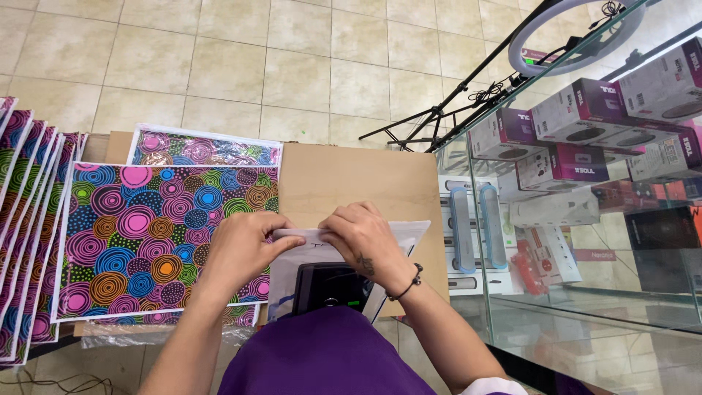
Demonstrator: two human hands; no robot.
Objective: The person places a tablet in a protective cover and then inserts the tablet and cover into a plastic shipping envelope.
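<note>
Both hands pinch the top edge of a white box [344,256] held upright on the lap: the left hand [245,245] grips its left corner, the right hand [365,238] its middle, fingers closed on the flap. Step in hand, apparently: working the flap. Next calls for a steady, even pull. Beyond lie patterned sheets [161,227], a cardboard sheet [365,179], and a glass case [585,183].
</note>
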